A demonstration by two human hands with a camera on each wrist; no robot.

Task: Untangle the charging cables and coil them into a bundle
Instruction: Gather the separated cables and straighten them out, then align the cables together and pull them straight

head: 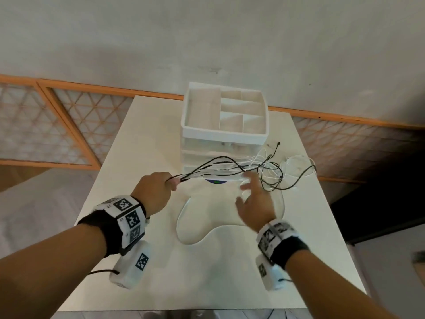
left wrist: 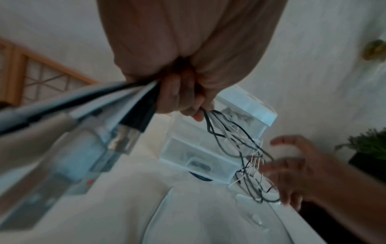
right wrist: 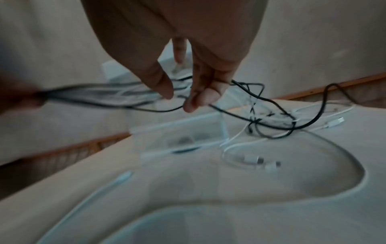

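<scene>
Gripping cables (head: 213, 171), left hand (head: 153, 192), right hand (head: 254, 203) spread, perhaps touching, wrist view blurred.

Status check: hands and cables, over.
Left hand grips black and white charging cables. Right hand open, raking strands. Knot near white drawer organiser.

An organizer (head: 224, 125) stands at the table's (head: 138, 249) far edge. Cables (head: 271, 171) trail before its right corner. A tray (head: 190, 217) lies mid-table.

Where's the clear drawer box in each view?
Head: drawer box at upper centre, behind the cables.
Left wrist: right of centre, below the left hand.
Right wrist: centre, blurred, below the right hand.
Shared landmark: the cables.
</scene>
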